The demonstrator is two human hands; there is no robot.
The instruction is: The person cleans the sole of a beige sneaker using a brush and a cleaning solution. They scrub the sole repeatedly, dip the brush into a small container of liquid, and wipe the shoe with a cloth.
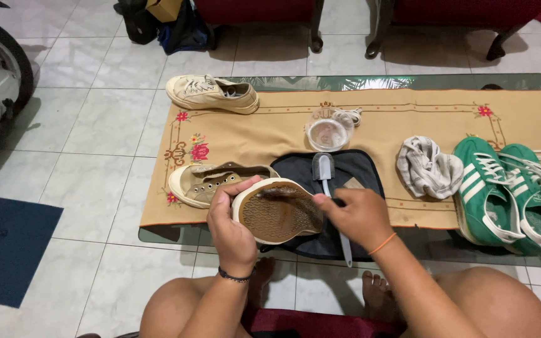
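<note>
Your left hand (pixel 233 228) grips beige shoe (pixel 245 200), sole up | your right hand (pixel 359 216) clamps brush (pixel 328 178) beside sole | hands apart

left hand (pixel 233 228): raised, fingers curled toward 1 o'clock, gripping
right hand (pixel 359 216): closed, knuckles up, pointing toward 9 o'clock

Low centre: left hand (pixel 231 230) gripping upturned shoe (pixel 245 200), sole (pixel 278 213) showing; right hand (pixel 359 216) touching sole, beside brush (pixel 328 181). Right: rag (pixel 428 168), green sneakers (pixel 510 194). Upper centre: bowl (pixel 328 130).
</note>
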